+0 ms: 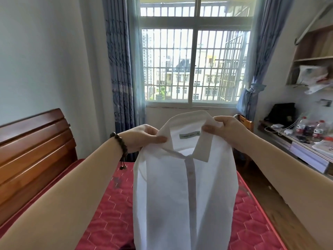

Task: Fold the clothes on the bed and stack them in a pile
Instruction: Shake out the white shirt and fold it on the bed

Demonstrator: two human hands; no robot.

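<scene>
A white collared shirt (pixel 185 192) hangs in the air in front of me, its buttoned front facing me and a small label showing inside the neck. My left hand (pixel 144 138) pinches the left side of the collar, a dark bead bracelet on that wrist. My right hand (pixel 225 130) pinches the right side of the collar at the same height. The shirt's body drops straight down over the red quilted mattress (pixel 111 213) and hides the bed's middle. No other clothes or pile show in this view.
A brown wooden headboard (pixel 34 150) stands along the bed's left side. A barred window (pixel 194 64) with blue curtains is straight ahead. On the right, a cluttered desk (pixel 302 147) holds bottles and cables under wall shelves, with a wooden chair (pixel 246 123) near the window.
</scene>
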